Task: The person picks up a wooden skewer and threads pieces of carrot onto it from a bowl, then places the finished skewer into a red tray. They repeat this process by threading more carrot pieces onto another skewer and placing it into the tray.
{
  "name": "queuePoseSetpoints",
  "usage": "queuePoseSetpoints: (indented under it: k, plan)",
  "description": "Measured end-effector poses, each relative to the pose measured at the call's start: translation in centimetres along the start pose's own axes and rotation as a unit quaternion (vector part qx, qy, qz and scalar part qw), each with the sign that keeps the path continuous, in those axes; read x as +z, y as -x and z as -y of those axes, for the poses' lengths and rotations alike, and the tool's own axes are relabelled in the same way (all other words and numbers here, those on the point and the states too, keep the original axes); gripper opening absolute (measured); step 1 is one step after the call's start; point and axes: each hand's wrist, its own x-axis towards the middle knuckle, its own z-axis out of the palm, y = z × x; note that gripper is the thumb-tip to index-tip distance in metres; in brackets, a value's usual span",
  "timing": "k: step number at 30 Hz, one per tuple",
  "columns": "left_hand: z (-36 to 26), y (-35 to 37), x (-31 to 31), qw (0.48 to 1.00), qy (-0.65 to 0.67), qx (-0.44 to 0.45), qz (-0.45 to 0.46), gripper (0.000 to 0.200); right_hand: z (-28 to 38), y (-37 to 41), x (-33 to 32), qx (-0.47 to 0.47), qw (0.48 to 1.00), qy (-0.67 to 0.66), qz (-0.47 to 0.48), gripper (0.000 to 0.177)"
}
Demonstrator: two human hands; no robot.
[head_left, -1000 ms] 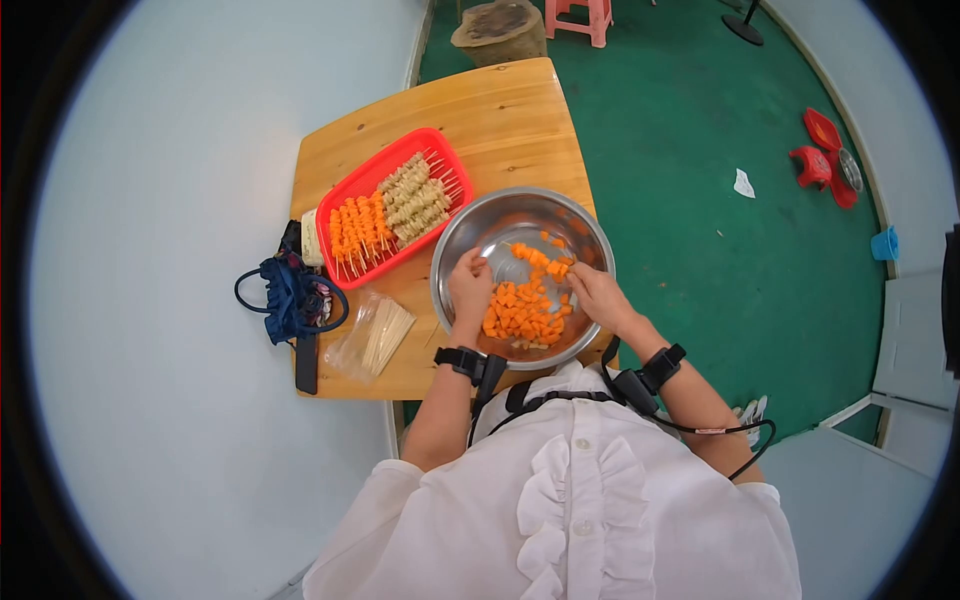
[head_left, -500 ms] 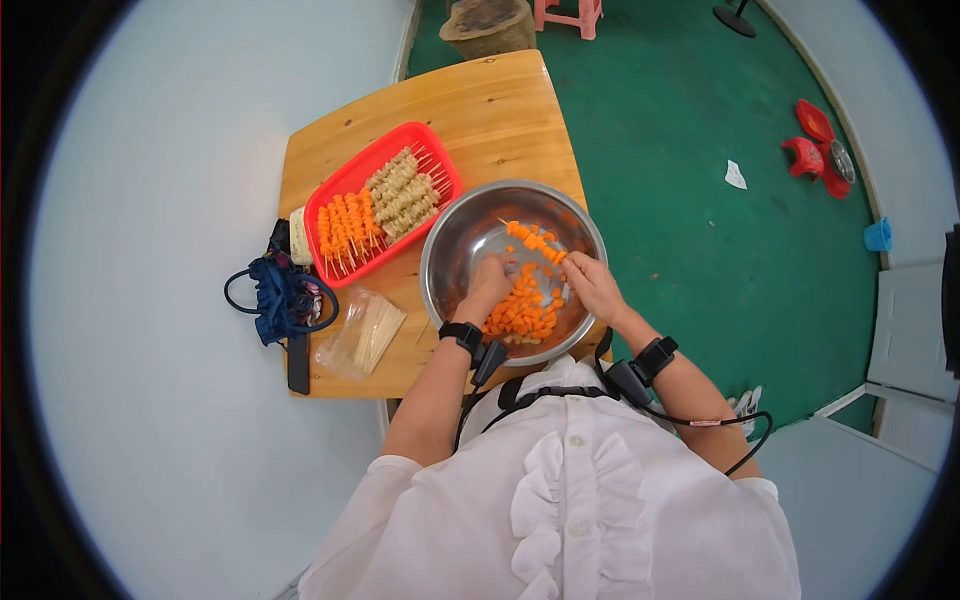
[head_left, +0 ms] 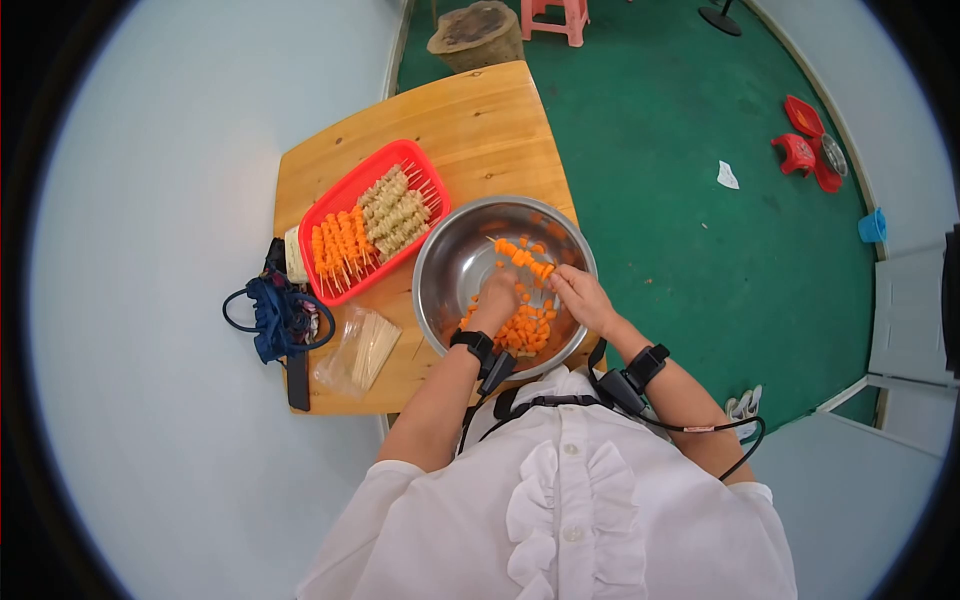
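The right hand [head_left: 585,298] is closed on the near end of a skewer with orange pieces [head_left: 523,258]; thumb and fingers pinch it together, with no gap that I can see between them. This skewer is above the inside of the large metal bowl [head_left: 440,272], on the side that is farther from the person. Its long axis goes from the right fingertips to the left and a little away from the body, so the free, pointed end is at the far left, and the short line of pieces is between this tip and the grip. The left hand [head_left: 495,303] is inside the bowl, on the body side of the skewer, lower in the view and apart from the tip. Its fingers are curled in, close to the loose orange pieces [head_left: 528,332]; whether they have hold of a piece, I cannot tell. Of the two hands, the left is nearer to the pointed end, while the right is at the opposite end. To the left of the bowl, on the wooden table [head_left: 470,120], there is a red tray [head_left: 405,150] with finished-looking orange skewers [head_left: 340,245] and pale skewers [head_left: 398,212] in it.
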Motion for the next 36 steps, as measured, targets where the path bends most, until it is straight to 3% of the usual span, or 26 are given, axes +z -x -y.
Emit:
queuePoseSetpoints:
  k: [4, 7, 10, 14, 23, 29, 32, 36]
  plan:
    - [0.9, 0.2, -0.8, 0.988, 0.109, -0.096, -0.049, 0.017, 0.1, -0.1, 0.0, -0.016, 0.998, 0.059, 0.015, 0.026]
    - [2.0, 0.9, -2.8, 0.897, 0.359, -0.219, -0.137, 0.018, -0.2, 0.1, 0.3, -0.041, 0.989, 0.135, 0.035, 0.024]
    - [2.7, 2.2, -4.5, 0.818, 0.512, -0.198, -0.171, 0.021, 0.0, 0.2, 0.5, -0.041, 0.980, 0.186, 0.054, 0.023]
    - [2.3, 2.9, -5.0, 0.799, 0.556, -0.158, -0.166, 0.023, 0.3, 0.2, 0.6, -0.054, 0.978, 0.196, 0.056, 0.022]
    - [0.2, 2.9, -5.6, 0.848, 0.473, -0.145, -0.187, 0.023, 0.0, 0.3, 0.7, -0.063, 0.977, 0.201, 0.033, 0.021]
    - [0.0, 3.3, -5.6, 0.937, 0.201, -0.036, -0.284, 0.017, 0.0, 0.2, 0.7, -0.075, 0.974, 0.212, 0.037, 0.020]
    - [-0.7, 3.5, -5.9, 0.951, 0.119, -0.015, -0.287, 0.018, 0.0, 0.3, 0.7, -0.075, 0.973, 0.215, 0.036, 0.019]
    - [-1.0, 3.5, -5.8, 0.953, 0.105, -0.011, -0.283, 0.017, -0.2, 0.4, 0.7, -0.101, 0.969, 0.222, 0.032, 0.016]
